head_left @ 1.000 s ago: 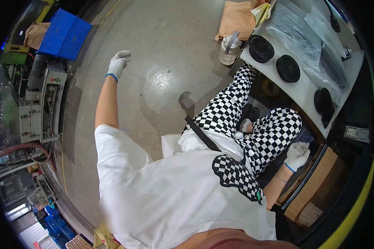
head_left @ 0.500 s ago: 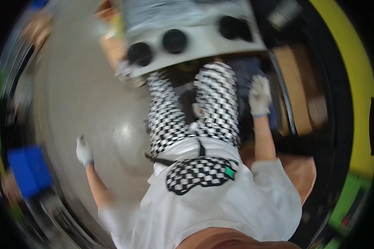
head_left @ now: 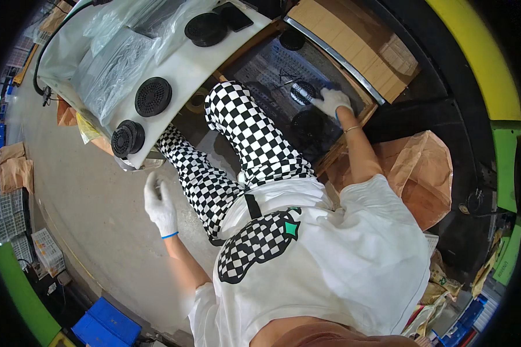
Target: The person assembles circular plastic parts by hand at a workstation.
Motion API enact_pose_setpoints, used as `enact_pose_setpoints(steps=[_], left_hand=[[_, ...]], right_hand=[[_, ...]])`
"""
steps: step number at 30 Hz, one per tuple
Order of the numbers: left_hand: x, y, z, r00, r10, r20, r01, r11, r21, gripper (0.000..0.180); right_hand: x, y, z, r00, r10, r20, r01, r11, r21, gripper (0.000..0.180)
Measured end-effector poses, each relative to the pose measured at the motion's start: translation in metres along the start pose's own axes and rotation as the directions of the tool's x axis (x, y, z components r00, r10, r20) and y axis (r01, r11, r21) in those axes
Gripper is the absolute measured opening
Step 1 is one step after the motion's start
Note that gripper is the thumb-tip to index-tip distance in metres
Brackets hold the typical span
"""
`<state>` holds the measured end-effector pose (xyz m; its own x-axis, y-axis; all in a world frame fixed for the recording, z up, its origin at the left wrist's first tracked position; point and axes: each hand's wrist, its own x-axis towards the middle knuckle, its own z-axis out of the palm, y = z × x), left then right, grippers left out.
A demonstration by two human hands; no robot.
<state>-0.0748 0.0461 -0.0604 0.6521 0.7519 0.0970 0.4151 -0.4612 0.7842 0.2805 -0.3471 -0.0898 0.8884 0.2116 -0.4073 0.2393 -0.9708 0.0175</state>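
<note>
My right hand [head_left: 334, 103], in a white glove, reaches into a dark shallow bin on my right. Its fingers are stretched out beside a round black disc with a shiny face [head_left: 303, 92]; I cannot tell whether they touch it. Another black disc [head_left: 307, 122] lies nearer to me in the bin, and one more [head_left: 292, 39] is at its far end. My left hand [head_left: 160, 205], gloved too, hangs over the floor left of my legs, fingers apart and holding nothing. Round black perforated covers [head_left: 153, 96] rest along the near edge of the white table [head_left: 179, 72].
Clear plastic wrapping [head_left: 118, 69] and a flat black rectangular object [head_left: 234, 17] lie on the table. Cardboard [head_left: 341, 40] borders the bin. A brown paper bag [head_left: 425, 173] stands at my right, a blue box [head_left: 106, 324] at lower left.
My view has turned, so the table now sits up and to the left. My right hand has reached in among the discs; my left hand is now nearer my legs.
</note>
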Motion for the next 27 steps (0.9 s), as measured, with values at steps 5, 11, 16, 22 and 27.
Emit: enact_pose_setpoints(steps=[5,11,16,22,27], left_hand=[[-0.005,0.033,0.011,0.97,0.187,0.155,-0.219,0.95,0.223,0.025],[-0.008,0.04,0.018,0.964,0.149,0.222,-0.206,0.943,0.26,0.025],[0.005,0.07,0.047,0.945,0.045,0.324,0.031,0.974,-0.224,0.038],[0.026,0.165,0.088,0.806,0.201,0.557,0.194,0.799,-0.569,0.047],[0.027,0.147,0.094,0.897,-0.055,0.439,0.423,0.397,-0.815,0.022]], right_hand=[[0.023,-0.01,0.042,0.967,0.214,0.139,-0.229,0.969,0.098,0.065],[0.043,0.019,0.098,0.958,-0.097,0.27,0.021,0.962,0.271,0.046],[0.012,-0.017,0.03,0.897,-0.396,-0.195,0.323,0.289,0.901,0.026],[-0.068,-0.113,-0.088,0.731,-0.654,-0.196,0.366,0.133,0.921,0.023],[-0.09,-0.132,-0.095,0.656,-0.754,-0.023,0.325,0.254,0.911,0.017]])
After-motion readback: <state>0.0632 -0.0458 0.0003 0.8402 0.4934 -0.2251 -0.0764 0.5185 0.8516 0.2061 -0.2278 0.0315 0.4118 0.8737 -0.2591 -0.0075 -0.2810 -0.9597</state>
